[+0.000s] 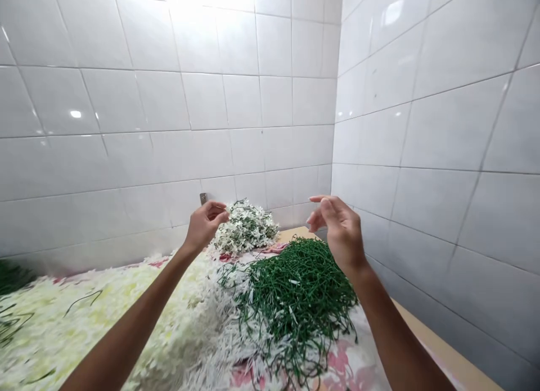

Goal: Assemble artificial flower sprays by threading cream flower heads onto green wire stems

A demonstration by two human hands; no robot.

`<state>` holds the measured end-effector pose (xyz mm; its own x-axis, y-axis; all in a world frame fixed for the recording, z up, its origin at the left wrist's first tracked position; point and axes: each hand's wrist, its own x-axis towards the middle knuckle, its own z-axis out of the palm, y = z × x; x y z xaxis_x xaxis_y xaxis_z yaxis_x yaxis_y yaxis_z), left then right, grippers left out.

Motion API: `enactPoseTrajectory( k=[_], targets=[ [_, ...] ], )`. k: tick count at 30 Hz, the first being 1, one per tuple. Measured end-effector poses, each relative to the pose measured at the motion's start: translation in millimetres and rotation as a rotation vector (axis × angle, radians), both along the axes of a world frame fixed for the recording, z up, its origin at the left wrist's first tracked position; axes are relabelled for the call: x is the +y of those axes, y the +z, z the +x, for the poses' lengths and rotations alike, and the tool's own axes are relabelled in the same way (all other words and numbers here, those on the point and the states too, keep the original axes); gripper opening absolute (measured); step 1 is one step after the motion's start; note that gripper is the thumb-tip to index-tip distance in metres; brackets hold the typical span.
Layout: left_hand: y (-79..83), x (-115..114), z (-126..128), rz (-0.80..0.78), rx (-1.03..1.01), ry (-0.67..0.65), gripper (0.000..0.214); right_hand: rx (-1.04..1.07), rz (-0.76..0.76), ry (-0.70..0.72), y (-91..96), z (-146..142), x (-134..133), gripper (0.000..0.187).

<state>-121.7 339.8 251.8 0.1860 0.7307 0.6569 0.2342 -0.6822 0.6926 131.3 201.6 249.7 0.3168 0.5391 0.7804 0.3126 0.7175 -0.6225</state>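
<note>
Both of my hands are raised above a table strewn with artificial flower parts. My left hand [207, 224] is in front of the pile of small white flowers [247, 228]; its fingers bend to the right, with a small gap between thumb and fingertips. Nothing shows in it. My right hand [342, 230] hovers over the far right side of a heap of thin green stems [301, 284]. Its index finger and thumb are apart, the other fingers curl, and I see nothing held there. Loose white and pale yellow petals [130, 312] form a wide layer beneath my left forearm.
White tiled walls [439, 121] meet in a corner close behind and to the right of the table. A pink-and-white floral cloth [346, 363] covers much of the tabletop, whose tan edge [442, 351] shows at right. Another dark green bunch [14, 275] is at far left.
</note>
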Motion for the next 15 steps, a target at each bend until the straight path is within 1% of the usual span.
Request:
enactPoseTrajectory(
  k=[2,4,7,9,11,13,15],
  targets=[
    [6.6,39.4,8.1,0.020,0.030,0.071,0.030,0.026,0.039,-0.034,3.5,7.3,-5.8,0.035],
    [13.5,73.9,15.7,0.057,0.058,0.167,0.025,0.031,0.073,-0.067,6.3,9.2,-12.3,0.034],
    [21.1,115.9,25.5,0.110,0.128,0.309,0.020,0.014,0.112,-0.106,8.5,7.6,-19.0,0.034],
    [21.3,138.5,30.7,0.127,0.200,0.367,0.018,-0.003,0.129,-0.111,8.6,6.5,-20.9,0.032],
    [16.6,157.2,34.2,0.122,0.288,0.390,0.016,-0.014,0.146,-0.109,8.0,6.5,-21.8,0.031],
    [8.0,170.7,35.3,0.093,0.384,0.381,0.014,-0.018,0.152,-0.121,7.4,8.1,-22.0,0.030],
    [-1.9,177.4,34.2,0.061,0.464,0.367,0.013,-0.032,0.130,-0.132,7.2,11.5,-20.1,0.030]
  ],
)
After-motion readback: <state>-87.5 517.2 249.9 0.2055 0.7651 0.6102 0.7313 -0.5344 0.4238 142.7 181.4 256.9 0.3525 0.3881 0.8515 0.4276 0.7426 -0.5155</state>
